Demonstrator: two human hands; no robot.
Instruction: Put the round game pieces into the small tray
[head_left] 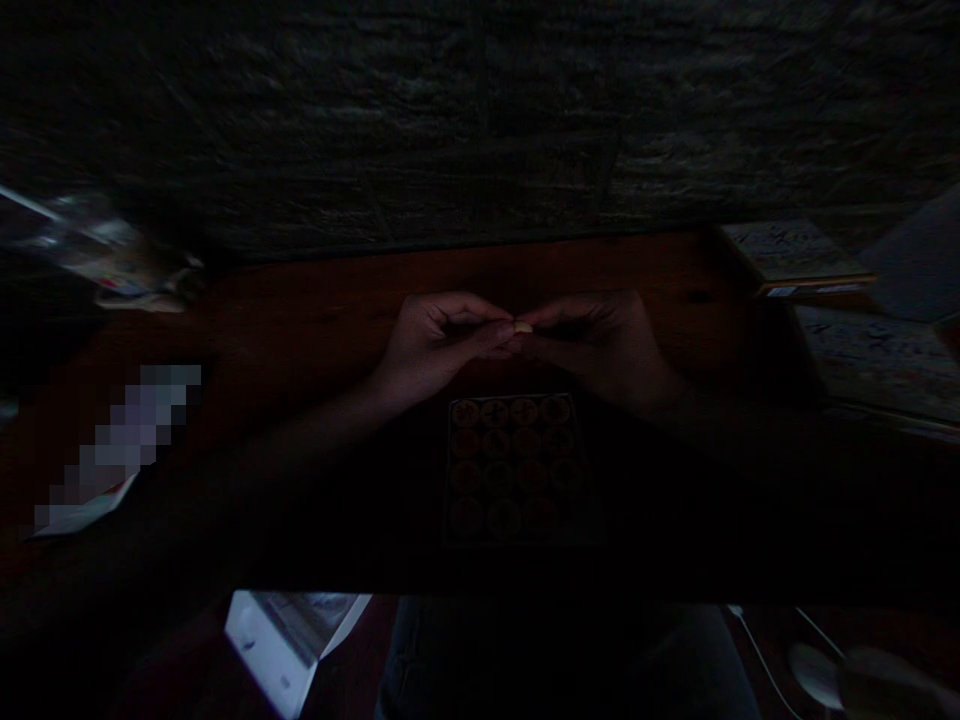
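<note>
In the dim head view, my left hand (431, 345) and my right hand (611, 345) meet above a dark reddish wooden table (315, 300). Between their fingertips is a small pale round piece (523, 327), apparently a Chinese chess piece, pinched from both sides. Just below the hands sits a square box (448, 450) with rows of round Chinese chess pieces (525, 411), some with visible characters. The lower right corner of the box is too dark to make out.
Patterned boxes (885, 350) lie at the right edge of the table. A plastic bag (112, 260) stands at far left, near a blurred-out flat item (120, 450). Below the table edge are an open white box (274, 650) and a white cable (761, 655). A dark stone-like wall (480, 130) rises behind.
</note>
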